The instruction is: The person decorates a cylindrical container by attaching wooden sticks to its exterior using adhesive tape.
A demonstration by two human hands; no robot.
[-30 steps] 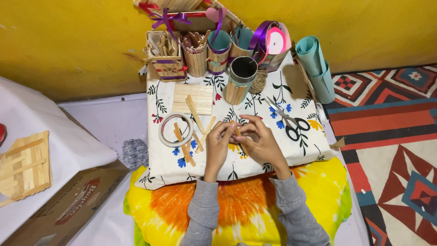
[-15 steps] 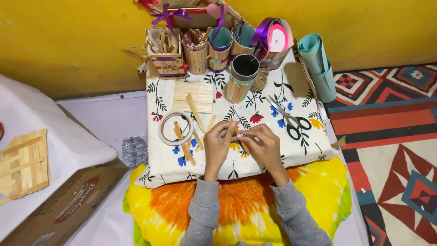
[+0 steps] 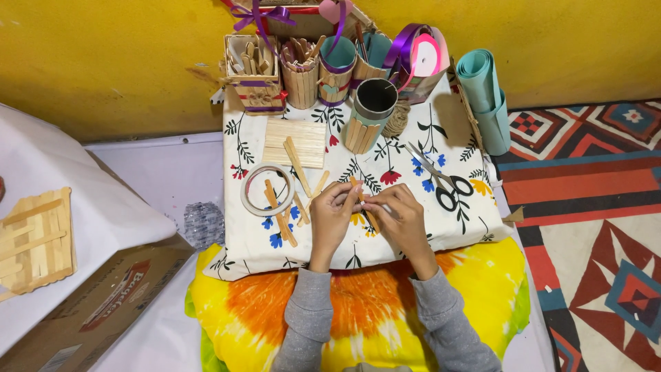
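Head view: left hand (image 3: 333, 215) and right hand (image 3: 403, 219) pinch wooden stick (image 3: 363, 202).

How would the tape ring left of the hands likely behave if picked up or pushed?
The tape ring looks thin and hollow, so probably light. Lying flat on the soft floral cloth, it should slide rather than roll. Wooden sticks lying across it would likely shift too.

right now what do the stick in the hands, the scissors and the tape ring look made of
Stick: pale, matte, flat, likely wood. Scissors: shiny grey blades, probably metal, with black handles that look plastic. Tape ring: whitish, dull band, perhaps paper tape; hard to tell.
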